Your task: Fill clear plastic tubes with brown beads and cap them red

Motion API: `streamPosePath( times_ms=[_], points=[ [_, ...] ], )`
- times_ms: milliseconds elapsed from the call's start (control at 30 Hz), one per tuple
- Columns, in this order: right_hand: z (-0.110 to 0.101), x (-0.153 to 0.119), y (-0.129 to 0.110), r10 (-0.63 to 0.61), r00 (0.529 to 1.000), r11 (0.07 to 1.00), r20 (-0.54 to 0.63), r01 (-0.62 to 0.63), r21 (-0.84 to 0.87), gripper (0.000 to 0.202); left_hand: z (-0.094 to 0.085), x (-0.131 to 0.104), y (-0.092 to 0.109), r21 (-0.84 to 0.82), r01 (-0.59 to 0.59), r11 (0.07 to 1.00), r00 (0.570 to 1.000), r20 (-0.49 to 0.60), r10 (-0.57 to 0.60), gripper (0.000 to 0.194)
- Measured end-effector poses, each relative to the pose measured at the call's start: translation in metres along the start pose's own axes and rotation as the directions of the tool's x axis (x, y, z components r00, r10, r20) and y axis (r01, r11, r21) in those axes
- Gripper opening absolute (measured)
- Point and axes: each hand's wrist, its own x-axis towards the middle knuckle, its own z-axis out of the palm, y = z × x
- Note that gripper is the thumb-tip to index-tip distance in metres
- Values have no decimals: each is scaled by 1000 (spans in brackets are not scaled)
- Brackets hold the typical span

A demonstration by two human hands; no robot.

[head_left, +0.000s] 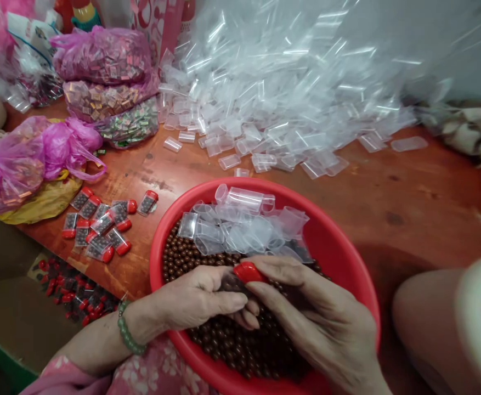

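Note:
My left hand [191, 299] is closed around a small clear plastic container [231, 283] that looks dark with brown balls inside. The fingers and thumb of my right hand [322, 321] pinch a red cap [248, 272] at the container's end; whether it is fully seated cannot be made out. Both hands are above a red basin [339, 236] that holds many shiny brown chocolate-like balls [186, 252]. A heap of clear empty containers [244, 233] lies on the balls at the basin's far side.
Filled red-capped containers [102, 224] lie on the wooden table [408, 208], left of the basin. More fill a cardboard box [5, 274] below. Behind rises a big pile of clear containers [273, 109]. Pink bags [104, 55] stand back left; a white-rimmed tub [470, 307] is at right.

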Motion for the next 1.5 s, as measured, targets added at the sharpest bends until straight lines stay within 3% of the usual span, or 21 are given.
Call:
streamPosePath(
  times_ms=[133, 200, 367, 567, 767, 1067, 1500],
  points=[
    [-1, 2, -4, 190, 969, 975, -161, -167, 143, 12, -1, 1, 2, 91, -37, 995, 997, 66, 31, 46],
    [1, 4, -9, 228, 951, 963, -209, -189, 189, 12, -1, 1, 2, 93, -40, 995, 997, 69, 34, 45],
    [7, 3, -18, 149, 984, 983, -99, -137, 123, 13, 0, 0, 4, 118, -49, 992, 997, 69, 40, 41],
    [2, -4, -10, 77, 997, 997, -32, -77, 20, 23, 2, -2, 9, 150, -38, 988, 999, 38, 32, 17],
    [8, -4, -11, 177, 967, 982, -185, -161, 99, 16, 7, -1, 12, 219, 2, 976, 1000, 2, -3, 1],
    [14, -6, -11, 112, 981, 993, -157, -106, 46, 15, 7, 0, 11, 184, 50, 982, 999, -22, -46, 8],
    [21, -5, -13, 219, 952, 972, -215, -194, 132, 9, 9, 2, 10, 119, 23, 993, 999, -30, -20, 10]
  ],
)
